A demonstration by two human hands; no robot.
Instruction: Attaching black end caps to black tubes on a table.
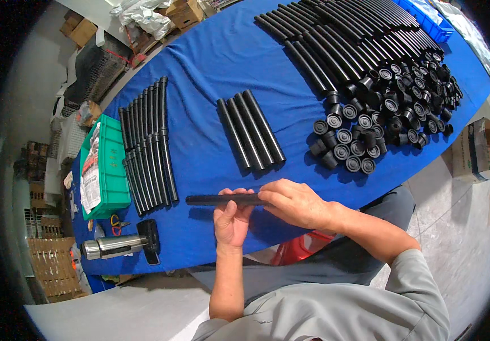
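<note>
My left hand point(233, 221) is closed round the middle of a black tube point(204, 200), held level just above the near edge of the table. Its thumb lies across the front and the fingers show behind. At the tube's right end, the fingers of my right hand point(295, 203) wrap over it and hide that end. Beyond my hands several bare black tubes point(250, 131) lie side by side. To their right is a heap of black rubber end caps point(364, 136), round with ringed faces. Tubes with a wider cap at one end point(148, 148) lie in two rows to the left.
Many more black tubes point(347, 40) are stacked at the far right of the blue cloth point(194, 68). A green crate point(114, 170) stands at the left, near a steel flask point(114, 246) and a black object point(149, 241). Beyond are a blue crate point(432, 25) and a cardboard box point(475, 150).
</note>
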